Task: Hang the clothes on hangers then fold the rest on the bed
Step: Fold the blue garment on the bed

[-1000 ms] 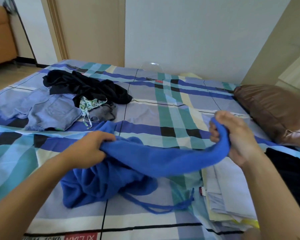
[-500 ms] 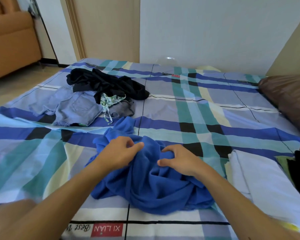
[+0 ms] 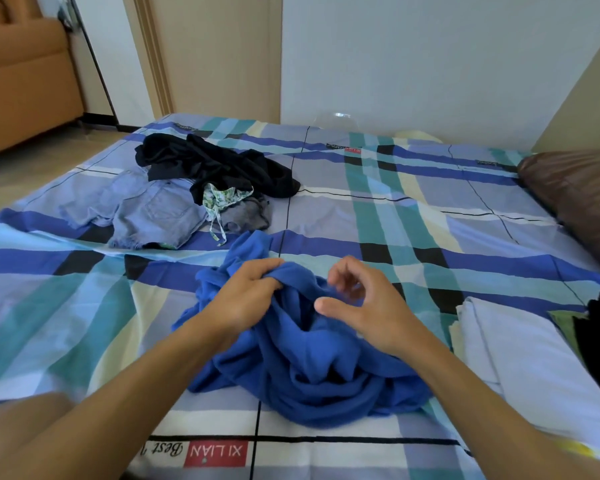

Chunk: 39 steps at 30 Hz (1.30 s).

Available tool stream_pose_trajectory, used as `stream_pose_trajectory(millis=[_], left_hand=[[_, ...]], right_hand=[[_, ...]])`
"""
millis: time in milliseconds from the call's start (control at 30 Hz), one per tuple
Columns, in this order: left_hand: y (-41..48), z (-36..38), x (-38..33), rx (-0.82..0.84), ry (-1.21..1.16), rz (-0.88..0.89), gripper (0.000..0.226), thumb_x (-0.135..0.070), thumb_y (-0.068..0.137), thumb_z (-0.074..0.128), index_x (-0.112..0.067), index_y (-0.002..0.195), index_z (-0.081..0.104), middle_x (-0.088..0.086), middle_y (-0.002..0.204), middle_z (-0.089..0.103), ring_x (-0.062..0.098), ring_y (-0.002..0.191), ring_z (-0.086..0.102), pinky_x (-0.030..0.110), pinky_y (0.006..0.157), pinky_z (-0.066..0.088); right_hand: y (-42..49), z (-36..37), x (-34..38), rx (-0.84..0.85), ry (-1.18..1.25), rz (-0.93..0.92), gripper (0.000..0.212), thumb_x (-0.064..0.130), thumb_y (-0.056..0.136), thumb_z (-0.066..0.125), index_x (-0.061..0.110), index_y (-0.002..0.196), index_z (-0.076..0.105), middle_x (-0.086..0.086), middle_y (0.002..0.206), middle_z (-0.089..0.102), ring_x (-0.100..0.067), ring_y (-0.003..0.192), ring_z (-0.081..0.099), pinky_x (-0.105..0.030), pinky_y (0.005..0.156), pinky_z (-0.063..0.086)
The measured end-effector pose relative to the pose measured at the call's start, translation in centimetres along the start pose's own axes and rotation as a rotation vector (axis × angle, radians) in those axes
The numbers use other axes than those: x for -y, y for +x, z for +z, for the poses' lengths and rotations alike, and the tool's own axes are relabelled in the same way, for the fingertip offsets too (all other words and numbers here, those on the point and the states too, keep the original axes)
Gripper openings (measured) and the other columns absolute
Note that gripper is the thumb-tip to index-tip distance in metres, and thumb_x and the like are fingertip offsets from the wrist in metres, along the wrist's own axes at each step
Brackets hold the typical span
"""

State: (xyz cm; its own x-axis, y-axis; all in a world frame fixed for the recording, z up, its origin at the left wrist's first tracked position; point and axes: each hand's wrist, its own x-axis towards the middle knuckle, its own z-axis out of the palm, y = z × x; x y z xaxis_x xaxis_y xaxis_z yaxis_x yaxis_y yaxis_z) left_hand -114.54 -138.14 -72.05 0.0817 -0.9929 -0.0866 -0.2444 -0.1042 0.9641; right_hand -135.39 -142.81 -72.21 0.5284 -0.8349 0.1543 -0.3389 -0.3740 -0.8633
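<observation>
Beneath the fingers, a plaid bed (image 3: 413,216). Directly under them, heaped on the sheet, a crumpled blue garment (image 3: 309,368). Off to their right, a folded white cloth (image 3: 520,348); beyond the fingertips to the left, a black garment (image 3: 222,164) and denim shorts (image 3: 153,216). Clamped on a blue fold, the left hand (image 3: 243,296) fingers; loosely curled, apart, gripping nothing, the right hand (image 3: 364,306) fingers.

I'm looking into a bedroom in someone's home. A bed (image 3: 430,209) made up in blue checks fills my view, with a brown pillow (image 3: 575,195) at 2 o'clock and loose clothes (image 3: 201,181) heaped at 11 o'clock. An orange upholstered armchair (image 3: 21,91) stands beyond at 10 o'clock, near a door frame (image 3: 153,57).
</observation>
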Motion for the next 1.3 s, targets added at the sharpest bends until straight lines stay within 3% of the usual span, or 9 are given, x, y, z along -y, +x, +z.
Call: stream_pose_trajectory(millis=[133,200,267,333,433,600,833,1100,1300], left_hand=[[-0.8,-0.7,-3.3,0.083,-0.069,0.105,0.030,-0.016,0.089,0.050,0.002,0.106,0.066,0.030,0.105,0.069,0.042,0.094,0.065,0.054,0.089,0.050],[-1.2,-1.2,-5.5,0.167,0.034,0.191,0.036,-0.018,0.086,0.048,0.008,0.108,0.061,0.037,0.103,0.063,0.038,0.086,0.062,0.055,0.083,0.051],[-1.7,-1.9,-8.5,0.188,0.190,0.287,0.038,-0.019,0.082,0.048,0.014,0.100,0.057,0.037,0.088,0.057,0.027,0.072,0.052,0.042,0.069,0.045],[-2.0,-3.2,-11.9,0.137,0.321,0.392,0.038,-0.020,0.078,0.046,0.011,0.094,0.060,0.032,0.086,0.059,0.021,0.072,0.051,0.038,0.067,0.042],[-1.7,-6.5,-16.9,0.059,0.563,0.492,0.035,-0.026,0.078,0.046,0.003,0.088,0.065,0.012,0.073,0.062,0.012,0.066,0.053,0.028,0.062,0.043],[-1.0,-13.4,-22.5,-0.161,1.099,0.647,0.024,-0.031,0.072,0.045,-0.010,0.065,0.054,0.005,0.057,0.051,0.017,0.055,0.046,0.036,0.057,0.041],[-0.7,-19.3,-25.8,-0.465,1.332,0.570,0.017,-0.016,0.079,0.046,-0.013,0.087,0.061,0.006,0.079,0.055,0.032,0.081,0.052,0.042,0.071,0.046],[-0.6,-23.9,-24.6,-0.621,1.113,0.455,0.023,0.006,0.075,0.046,-0.013,0.065,0.053,0.008,0.070,0.055,0.038,0.077,0.055,0.041,0.065,0.042],[-1.0,-20.3,-25.1,-0.406,0.552,0.183,0.026,0.003,0.074,0.042,0.009,0.089,0.062,0.019,0.086,0.063,0.030,0.081,0.056,0.034,0.072,0.045]], right_hand=[[0.8,0.6,1.7,0.039,-0.066,-0.071,0.049,0.028,0.084,0.080,0.033,0.124,0.053,0.021,0.125,0.057,0.003,0.123,0.051,-0.005,0.095,0.036],[1.5,1.1,3.3,0.015,-0.023,-0.101,0.040,0.018,0.087,0.075,0.032,0.121,0.058,0.021,0.118,0.064,0.002,0.116,0.057,-0.011,0.094,0.042],[2.5,1.2,5.3,-0.045,0.008,-0.093,0.027,0.003,0.089,0.064,0.026,0.104,0.066,0.018,0.091,0.070,0.003,0.086,0.063,-0.018,0.076,0.050],[3.9,0.5,6.8,-0.068,-0.064,-0.046,0.020,-0.003,0.090,0.053,0.012,0.080,0.060,0.010,0.064,0.058,-0.003,0.058,0.047,-0.024,0.057,0.041],[6.4,-1.4,8.8,0.013,-0.248,0.052,0.011,-0.004,0.089,0.049,-0.008,0.080,0.055,-0.008,0.070,0.053,-0.015,0.065,0.045,-0.032,0.059,0.033],[8.8,-7.5,14.9,-0.177,-0.420,0.051,0.028,-0.008,0.080,0.046,0.012,0.061,0.043,-0.004,0.061,0.041,-0.022,0.063,0.040,-0.030,0.051,0.025],[10.7,-14.6,22.3,-0.451,-0.749,-0.015,0.022,0.003,0.077,0.051,0.022,0.079,0.062,-0.012,0.098,0.065,-0.036,0.091,0.061,-0.039,0.073,0.047],[9.8,-19.1,23.1,-0.548,-0.877,0.187,0.016,0.007,0.083,0.060,0.019,0.093,0.064,-0.015,0.105,0.062,-0.038,0.088,0.061,-0.040,0.075,0.048],[10.2,-17.5,24.1,-0.344,-0.289,0.349,0.010,0.007,0.100,0.055,0.002,0.107,0.060,-0.015,0.102,0.067,-0.025,0.077,0.063,-0.037,0.062,0.055]])
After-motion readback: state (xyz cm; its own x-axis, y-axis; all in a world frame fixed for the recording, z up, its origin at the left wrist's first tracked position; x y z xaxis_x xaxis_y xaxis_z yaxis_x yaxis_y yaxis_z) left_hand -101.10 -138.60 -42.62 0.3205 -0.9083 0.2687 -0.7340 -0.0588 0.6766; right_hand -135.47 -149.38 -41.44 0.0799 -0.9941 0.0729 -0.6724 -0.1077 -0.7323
